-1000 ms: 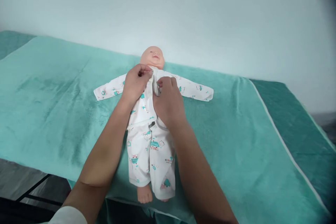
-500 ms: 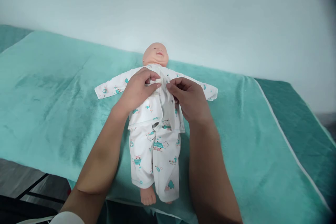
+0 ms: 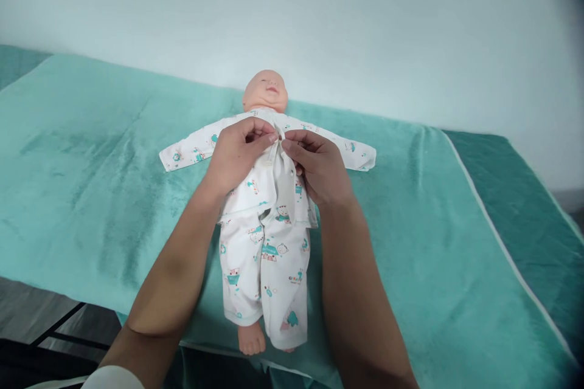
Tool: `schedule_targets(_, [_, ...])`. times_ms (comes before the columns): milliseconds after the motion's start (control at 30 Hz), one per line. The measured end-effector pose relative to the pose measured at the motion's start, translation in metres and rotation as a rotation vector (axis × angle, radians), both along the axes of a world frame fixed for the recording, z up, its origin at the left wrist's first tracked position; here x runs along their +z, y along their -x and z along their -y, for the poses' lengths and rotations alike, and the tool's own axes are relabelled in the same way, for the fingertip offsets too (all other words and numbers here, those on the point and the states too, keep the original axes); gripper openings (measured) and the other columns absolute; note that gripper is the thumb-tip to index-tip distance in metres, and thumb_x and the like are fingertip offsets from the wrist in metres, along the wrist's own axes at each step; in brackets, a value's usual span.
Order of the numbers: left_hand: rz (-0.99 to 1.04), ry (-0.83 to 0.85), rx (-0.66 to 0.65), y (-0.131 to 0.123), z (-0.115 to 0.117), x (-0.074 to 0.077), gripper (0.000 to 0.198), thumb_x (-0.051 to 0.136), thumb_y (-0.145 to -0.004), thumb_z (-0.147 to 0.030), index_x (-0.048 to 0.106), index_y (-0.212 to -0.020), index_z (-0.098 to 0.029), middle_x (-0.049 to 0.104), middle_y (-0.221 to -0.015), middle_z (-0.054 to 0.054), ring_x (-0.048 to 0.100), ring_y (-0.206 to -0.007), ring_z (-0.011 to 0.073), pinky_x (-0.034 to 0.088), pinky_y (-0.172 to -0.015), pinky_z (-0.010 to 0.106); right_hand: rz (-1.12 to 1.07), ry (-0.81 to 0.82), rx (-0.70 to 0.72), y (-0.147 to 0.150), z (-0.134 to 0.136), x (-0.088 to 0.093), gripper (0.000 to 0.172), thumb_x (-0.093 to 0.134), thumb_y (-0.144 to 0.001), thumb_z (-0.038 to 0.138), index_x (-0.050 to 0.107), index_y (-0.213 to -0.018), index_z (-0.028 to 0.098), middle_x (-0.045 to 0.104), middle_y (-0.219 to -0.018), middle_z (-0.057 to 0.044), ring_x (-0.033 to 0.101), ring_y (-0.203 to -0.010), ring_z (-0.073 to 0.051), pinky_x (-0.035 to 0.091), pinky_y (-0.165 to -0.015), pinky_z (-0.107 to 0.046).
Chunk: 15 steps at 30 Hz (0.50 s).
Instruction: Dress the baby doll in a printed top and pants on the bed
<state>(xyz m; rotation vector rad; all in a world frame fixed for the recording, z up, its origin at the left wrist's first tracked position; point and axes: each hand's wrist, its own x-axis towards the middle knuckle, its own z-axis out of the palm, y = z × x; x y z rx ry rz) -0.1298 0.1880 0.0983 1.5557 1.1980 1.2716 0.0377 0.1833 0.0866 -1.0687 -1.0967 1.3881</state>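
A baby doll (image 3: 265,91) lies on its back, arms spread, wearing a white printed jacket (image 3: 253,185) and matching trousers (image 3: 283,279). The jacket's front hangs apart below the chest, with small snaps along one edge. On the chest, my left hand (image 3: 241,149) pinches one front edge of the jacket between thumb and fingers. My right hand (image 3: 319,164) grips the opposite edge, its fingers curled. Both sets of fingertips nearly meet at the middle of the chest. The snap between them is mostly hidden.
A turquoise plush blanket (image 3: 104,176) covers the table under the doll, with a darker green cloth (image 3: 524,219) at the right. A pale wall (image 3: 292,18) rises behind. Black metal bars (image 3: 59,322) and a grey floor show at the lower left.
My right hand has moved left toward my left hand, drawing the jacket's two front edges together at the chest. The whole view has shifted slightly.
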Motion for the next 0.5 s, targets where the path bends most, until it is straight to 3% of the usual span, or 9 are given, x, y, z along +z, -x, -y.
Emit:
schedule_targets(233, [0.003, 0.013, -0.026, 0.0044, -0.0020, -0.0028, 0.004, 0.073, -0.086, -0.025, 0.071, -0.088, -0.022, 0.071, -0.083, 0.000, 0.062, -0.077, 0.0141, 0.048, -0.072, 0.029, 0.051, -0.033, 0.050, -0.0015, -0.0006, -0.0030, 0.033, 0.087, -0.071, 0.043, 0.072, -0.093, 0.022, 0.057, -0.068, 0.006, 0.044, -0.053, -0.007, 0.039, -0.048, -0.023])
schedule_targets(500, [0.001, 0.016, -0.031, 0.0032, -0.0003, -0.0012, 0.003, 0.071, -0.086, -0.023, 0.068, -0.088, -0.022, 0.071, -0.082, 0.000, 0.063, -0.076, 0.0139, 0.048, -0.072, 0.029, 0.171, -0.045, 0.079, 0.0000, 0.0049, 0.0053, 0.031, 0.084, -0.075, 0.035, 0.067, -0.097, 0.022, 0.060, -0.074, 0.006, 0.046, -0.052, -0.006, 0.033, -0.042, -0.021])
